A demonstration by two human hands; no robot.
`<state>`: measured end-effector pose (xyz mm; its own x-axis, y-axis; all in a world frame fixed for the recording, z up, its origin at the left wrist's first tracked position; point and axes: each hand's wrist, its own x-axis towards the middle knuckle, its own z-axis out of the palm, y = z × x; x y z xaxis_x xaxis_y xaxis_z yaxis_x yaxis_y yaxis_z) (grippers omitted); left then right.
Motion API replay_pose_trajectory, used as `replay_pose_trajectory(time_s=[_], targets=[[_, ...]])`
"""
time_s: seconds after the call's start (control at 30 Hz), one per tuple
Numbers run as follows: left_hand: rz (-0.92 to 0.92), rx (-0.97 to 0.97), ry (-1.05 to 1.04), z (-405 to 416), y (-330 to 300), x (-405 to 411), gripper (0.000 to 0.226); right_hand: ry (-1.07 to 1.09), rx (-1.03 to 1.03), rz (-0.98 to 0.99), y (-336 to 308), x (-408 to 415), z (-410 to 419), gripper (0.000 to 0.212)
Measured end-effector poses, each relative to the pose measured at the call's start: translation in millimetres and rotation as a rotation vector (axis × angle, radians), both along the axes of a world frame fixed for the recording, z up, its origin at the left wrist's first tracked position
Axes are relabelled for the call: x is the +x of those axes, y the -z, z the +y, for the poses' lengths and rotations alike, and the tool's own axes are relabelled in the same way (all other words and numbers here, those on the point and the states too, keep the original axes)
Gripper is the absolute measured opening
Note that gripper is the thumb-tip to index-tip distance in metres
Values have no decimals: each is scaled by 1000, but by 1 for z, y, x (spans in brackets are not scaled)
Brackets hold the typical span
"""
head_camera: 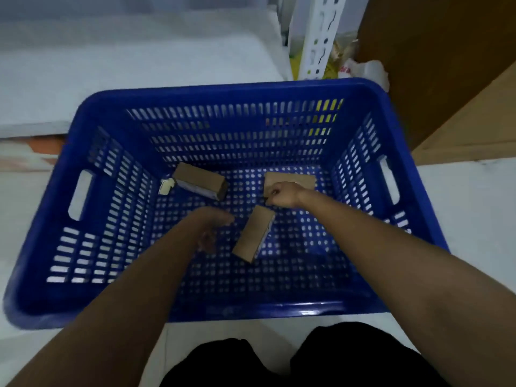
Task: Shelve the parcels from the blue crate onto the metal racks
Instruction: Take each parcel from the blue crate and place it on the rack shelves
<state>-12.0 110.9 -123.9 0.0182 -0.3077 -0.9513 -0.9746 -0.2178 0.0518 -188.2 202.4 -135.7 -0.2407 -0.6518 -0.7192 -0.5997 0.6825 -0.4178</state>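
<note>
A blue perforated crate (83,113) sits on the floor in front of me. Three brown cardboard parcels lie on its bottom. One long parcel (199,184) rests at the back left. A second parcel (252,234) lies tilted in the middle. My right hand (282,194) grips the near edge of the third parcel (296,180) at the back right. My left hand (213,229) hovers with loose fingers just left of the middle parcel, holding nothing. A white slotted metal rack post (321,34) stands behind the crate.
A small pale scrap (166,187) lies beside the back-left parcel. A brown cardboard box (446,65) rises at the right behind the crate. Plastic bags (360,69) sit by the rack post. A white surface (111,65) lies to the back left. My dark-clad knees (307,364) are below.
</note>
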Motion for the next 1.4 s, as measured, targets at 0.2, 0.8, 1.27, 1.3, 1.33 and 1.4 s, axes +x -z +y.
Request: replay_pose_trajectory(time_s=[0.2,0.8,1.27,1.3,1.33,1.4], targets=[[-48,248,-70,-12,28,-7,82,-172,136,-5,35,10,-25,56],[197,6,-419,-14,-22,-8,45,435,-129,-148,-47,-1,-11,23],[426,59,-534,0,-400,11,68,735,-147,-478,-404,11,39,47],[459,57,-558,2,-433,13,65,735,-159,-492,-436,9,42,48],[499,52,-574,4,-467,14,61,727,-180,-504,-468,7,45,50],[574,55,-622,3,-533,16,45,713,-248,-519,-533,2,47,49]])
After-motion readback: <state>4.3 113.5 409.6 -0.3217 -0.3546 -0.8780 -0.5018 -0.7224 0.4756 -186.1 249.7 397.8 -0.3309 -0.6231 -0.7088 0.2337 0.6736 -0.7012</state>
